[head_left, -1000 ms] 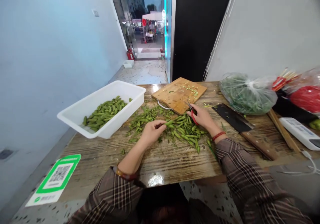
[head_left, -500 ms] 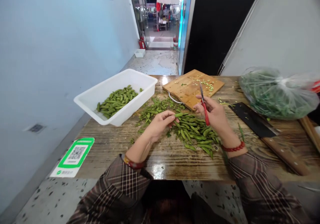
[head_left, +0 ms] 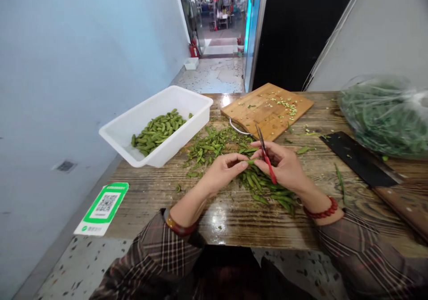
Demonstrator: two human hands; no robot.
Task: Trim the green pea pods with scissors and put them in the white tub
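Observation:
Between thumb and fingers, my left hand [head_left: 224,171] pinches one end of a green pod [head_left: 251,162]. My right hand [head_left: 284,164] is wrapped round red-handled scissors [head_left: 266,157], whose blades point up and away, and its fingertips meet the pod's other end. Under and beside my hands lies a pile of pods [head_left: 281,195] on the wooden table [head_left: 150,202]. Small pods and scraps [head_left: 209,146] spread to the left of the pile. More pods [head_left: 158,130] lie in a white tub [head_left: 180,146] at the left.
A wooden cutting board [head_left: 247,110] with small pale bits is at the back. On the right are a cleaver [head_left: 361,162] and a clear plastic bag of greens [head_left: 384,113]. A green QR-code card [head_left: 103,206] lies at the left edge.
My right hand has moved down and left with the scissors, and its fingertips now meet the pod. My left hand has shifted slightly right. The view has tilted and turned a little.

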